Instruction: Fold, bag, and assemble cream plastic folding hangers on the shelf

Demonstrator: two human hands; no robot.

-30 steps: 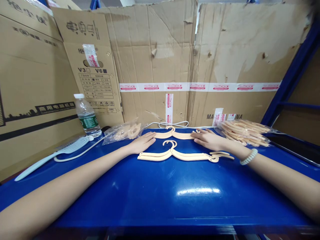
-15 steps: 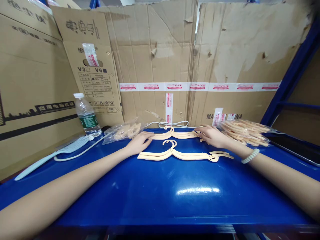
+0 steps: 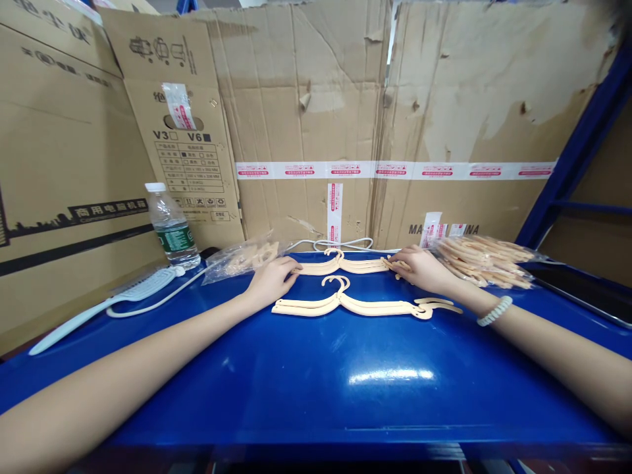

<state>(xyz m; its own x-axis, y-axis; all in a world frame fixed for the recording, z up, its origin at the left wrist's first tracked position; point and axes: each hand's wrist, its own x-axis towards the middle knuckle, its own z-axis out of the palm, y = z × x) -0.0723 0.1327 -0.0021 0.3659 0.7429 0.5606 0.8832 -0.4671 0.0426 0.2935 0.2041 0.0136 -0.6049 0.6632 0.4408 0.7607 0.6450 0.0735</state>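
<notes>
Two cream folding clothes hangers lie one behind the other on the blue table. At the rear hanger [image 3: 320, 268], my left hand [image 3: 270, 282] has its fingers closed on the left end, which they partly cover. My right hand [image 3: 421, 268], with a pale beaded bracelet at the wrist, pinches that same hanger's right end; its fingers hide part of it. Closer to me rests the front hanger [image 3: 378, 308], untouched, its hook pointing away from me and a loose-looking curved piece at its right end.
A clear bag with hanger parts [image 3: 247, 259] is on the left, a bigger bag of them [image 3: 486, 260] on the right. At left stand a water bottle [image 3: 172, 230] and a pale blue hairbrush [image 3: 113, 306]. A dark flat device [image 3: 587, 293] lies far right; cardboard [image 3: 306, 118] walls the back.
The fingers of my right hand have drawn in around the rear hanger's right end. My left hand has shifted very slightly left; both hangers stay in place.
</notes>
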